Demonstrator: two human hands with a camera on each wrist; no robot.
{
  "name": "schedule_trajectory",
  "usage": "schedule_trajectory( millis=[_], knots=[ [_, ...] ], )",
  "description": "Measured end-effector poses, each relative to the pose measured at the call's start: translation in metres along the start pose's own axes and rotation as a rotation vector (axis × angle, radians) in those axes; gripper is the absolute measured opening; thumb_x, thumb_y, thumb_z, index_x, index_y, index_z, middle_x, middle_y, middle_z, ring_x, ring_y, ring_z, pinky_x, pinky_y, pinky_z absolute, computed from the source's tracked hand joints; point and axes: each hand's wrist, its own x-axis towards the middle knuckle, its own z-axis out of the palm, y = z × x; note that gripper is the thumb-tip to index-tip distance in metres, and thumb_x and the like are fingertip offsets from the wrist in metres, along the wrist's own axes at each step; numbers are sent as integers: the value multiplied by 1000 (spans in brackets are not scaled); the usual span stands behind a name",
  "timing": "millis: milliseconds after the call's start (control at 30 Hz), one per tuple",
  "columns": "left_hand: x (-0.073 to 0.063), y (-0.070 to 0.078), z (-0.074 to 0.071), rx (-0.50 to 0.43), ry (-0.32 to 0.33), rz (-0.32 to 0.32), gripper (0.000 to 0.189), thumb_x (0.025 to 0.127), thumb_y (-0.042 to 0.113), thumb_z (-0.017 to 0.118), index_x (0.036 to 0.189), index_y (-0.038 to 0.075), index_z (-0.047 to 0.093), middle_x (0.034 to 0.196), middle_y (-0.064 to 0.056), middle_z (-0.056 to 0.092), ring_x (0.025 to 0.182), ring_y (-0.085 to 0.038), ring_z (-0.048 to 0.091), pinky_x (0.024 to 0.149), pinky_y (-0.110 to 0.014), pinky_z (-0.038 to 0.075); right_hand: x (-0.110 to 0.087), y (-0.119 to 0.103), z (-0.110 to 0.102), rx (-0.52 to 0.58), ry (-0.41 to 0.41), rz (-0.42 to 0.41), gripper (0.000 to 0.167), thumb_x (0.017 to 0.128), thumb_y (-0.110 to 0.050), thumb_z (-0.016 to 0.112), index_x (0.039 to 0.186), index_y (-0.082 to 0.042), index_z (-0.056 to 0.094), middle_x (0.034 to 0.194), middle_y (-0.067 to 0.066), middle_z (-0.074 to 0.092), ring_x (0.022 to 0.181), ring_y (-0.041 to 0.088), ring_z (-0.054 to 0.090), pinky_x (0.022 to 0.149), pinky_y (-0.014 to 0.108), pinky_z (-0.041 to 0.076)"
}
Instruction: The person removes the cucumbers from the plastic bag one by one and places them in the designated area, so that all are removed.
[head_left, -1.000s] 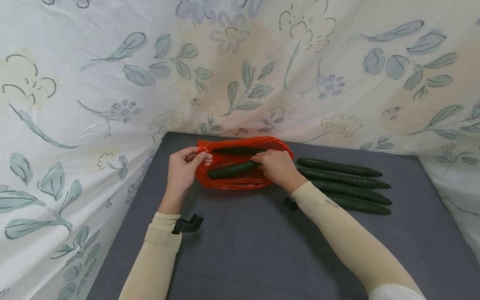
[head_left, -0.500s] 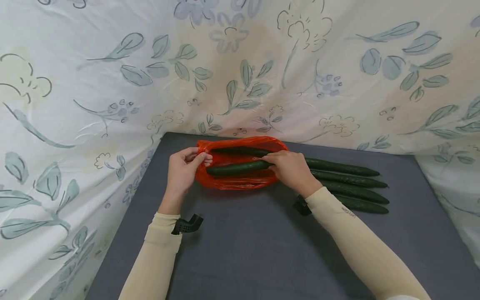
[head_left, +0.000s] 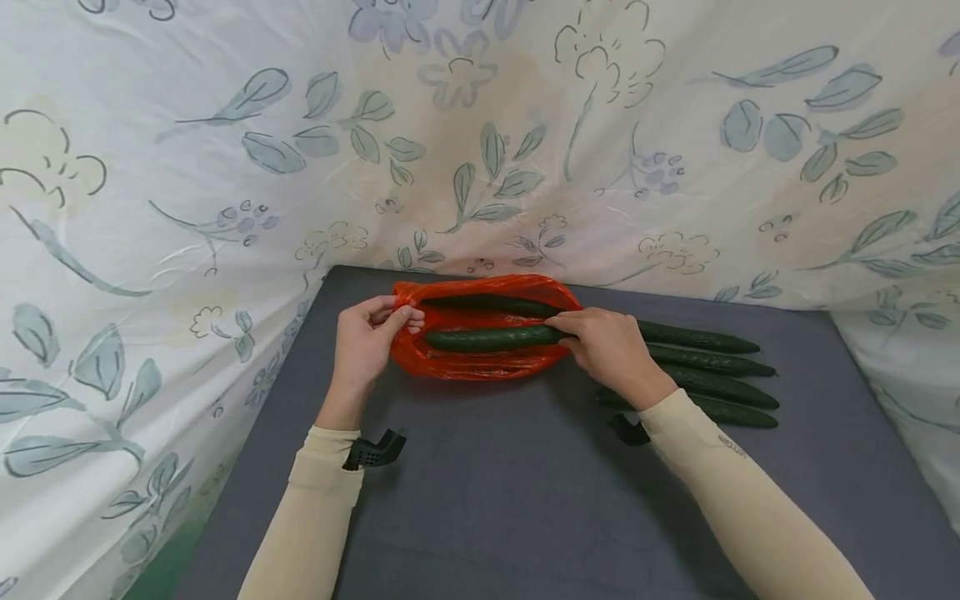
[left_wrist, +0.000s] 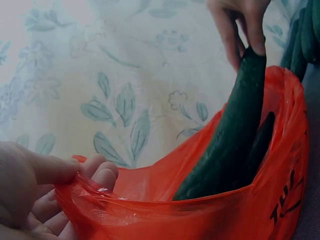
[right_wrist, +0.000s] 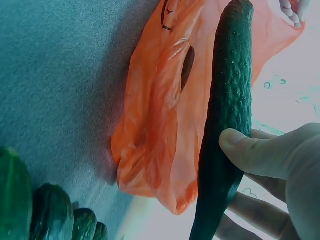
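Note:
My left hand [head_left: 367,337] pinches the left rim of a red plastic bag [head_left: 480,369], whose mouth is held apart. My right hand [head_left: 611,350] grips a dark green cucumber [head_left: 491,338] near its right end. In the left wrist view this cucumber [left_wrist: 230,125] tilts, its lower end hidden behind the bag's near rim. The right wrist view shows the thumb [right_wrist: 250,150] pressed against the cucumber's side, fingers behind. Another cucumber [head_left: 487,302] lies inside the bag along the far side.
Several cucumbers [head_left: 712,362] lie side by side on the grey table [head_left: 480,483], right of the bag, partly covered by my right hand. A floral cloth [head_left: 465,125] hangs behind and on both sides of the table. Black wrist cameras [head_left: 375,450] sit on the sleeves.
My right hand has moved right, from over the bag's mouth to its right rim. The gripped cucumber has shifted right with it, and more of it shows. The left hand has stayed in place.

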Motion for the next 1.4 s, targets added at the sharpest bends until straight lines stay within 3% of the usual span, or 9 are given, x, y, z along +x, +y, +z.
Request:
schedule_trajectory(
  millis=[367, 700, 1400],
  knots=[
    [0, -1, 3, 8, 8, 6, 25, 105, 0, 71, 124, -15, 71, 105, -30, 77, 80, -16, 79, 83, -31, 66, -23, 16, -17, 46, 41, -15, 46, 90, -3, 88, 133, -16, 80, 123, 10, 79, 93, 30, 76, 44, 34, 47],
    [6, -1, 1, 13, 4, 7, 25, 104, 0, 71, 125, -15, 71, 105, -29, 77, 80, -16, 78, 83, -31, 66, -39, 22, -32, 13, 54, -6, 48, 88, -6, 90, 133, -16, 80, 122, 10, 79, 75, 24, 71, 45, 30, 42],
    [11, -4, -2, 13, -1, 9, 25, 104, 0, 72, 124, -15, 72, 105, -30, 77, 81, -21, 79, 83, -31, 66, -87, 48, -62, -3, 71, -5, 55, 78, -3, 96, 129, -18, 82, 117, 8, 80, 74, 19, 72, 51, 29, 47]
  ],
)
